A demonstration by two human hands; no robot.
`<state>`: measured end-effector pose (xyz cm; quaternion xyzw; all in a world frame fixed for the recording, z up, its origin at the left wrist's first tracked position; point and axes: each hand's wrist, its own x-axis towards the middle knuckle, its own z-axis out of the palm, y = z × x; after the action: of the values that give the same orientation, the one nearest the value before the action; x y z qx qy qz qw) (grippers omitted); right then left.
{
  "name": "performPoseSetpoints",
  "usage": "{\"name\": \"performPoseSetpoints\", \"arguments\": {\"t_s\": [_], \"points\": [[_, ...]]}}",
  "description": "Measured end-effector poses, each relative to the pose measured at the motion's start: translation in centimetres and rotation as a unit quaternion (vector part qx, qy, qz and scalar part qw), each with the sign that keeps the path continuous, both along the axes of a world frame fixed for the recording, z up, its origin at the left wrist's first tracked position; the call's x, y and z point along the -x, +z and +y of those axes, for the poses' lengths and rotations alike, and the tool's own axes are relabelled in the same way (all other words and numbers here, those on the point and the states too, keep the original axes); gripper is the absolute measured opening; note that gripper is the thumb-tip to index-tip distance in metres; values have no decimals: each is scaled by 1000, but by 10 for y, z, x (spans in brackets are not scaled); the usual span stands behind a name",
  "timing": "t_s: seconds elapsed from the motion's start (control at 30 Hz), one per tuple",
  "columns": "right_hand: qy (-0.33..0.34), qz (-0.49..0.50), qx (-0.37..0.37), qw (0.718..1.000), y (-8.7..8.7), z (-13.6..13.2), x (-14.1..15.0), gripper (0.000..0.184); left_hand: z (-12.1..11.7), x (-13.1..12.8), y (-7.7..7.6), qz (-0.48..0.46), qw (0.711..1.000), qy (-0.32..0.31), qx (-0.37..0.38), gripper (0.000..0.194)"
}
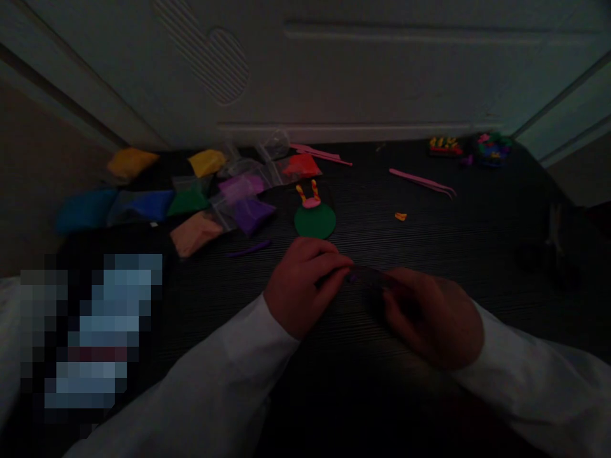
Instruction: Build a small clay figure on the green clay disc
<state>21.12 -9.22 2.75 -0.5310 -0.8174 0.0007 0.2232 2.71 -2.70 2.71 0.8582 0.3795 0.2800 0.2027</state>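
Note:
My left hand (308,286) is closed in a pinch, with a small purple piece of clay (353,278) at its fingertips. My right hand (432,315) is wrapped round a dark tool with a thin blade (372,275), whose tip meets the purple piece; dim light and the fingers hide its exact kind. Just beyond my left hand lies a flat green clay disc (315,222). A pink clay oval (312,203) with two twisted yellow-and-red clay sticks (314,190) sits at the disc's far edge. Left of that hand is a thin purple clay strip (251,249).
Clay packs, including a peach pack (195,234) and a blue pack (143,205), spread over the left. Pink tweezers (422,181) and an orange scrap (400,217) lie right of centre. Small coloured clay models (492,149) stand far right, scissors (554,238) nearer. A blurred-out screen (105,331) is at left.

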Motion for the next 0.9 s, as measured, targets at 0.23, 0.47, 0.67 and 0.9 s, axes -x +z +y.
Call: {"name": "performPoseSetpoints", "arguments": {"t_s": [0.23, 0.47, 0.67, 0.9], "points": [[-6, -5, -9, 1000, -2, 0, 1, 26, 2, -1, 0, 1, 1000, -7, 11, 16], [-8, -9, 3, 1000, -1, 0, 2, 25, 2, -1, 0, 9, 1000, -7, 19, 17], [-8, -11, 5, 1000, -1, 0, 1, 26, 2, -1, 0, 11, 1000, -9, 19, 17], [4, -12, 24, 1000, -2, 1, 2, 26, 3, -1, -1, 25, 999, -10, 18, 17]]}}
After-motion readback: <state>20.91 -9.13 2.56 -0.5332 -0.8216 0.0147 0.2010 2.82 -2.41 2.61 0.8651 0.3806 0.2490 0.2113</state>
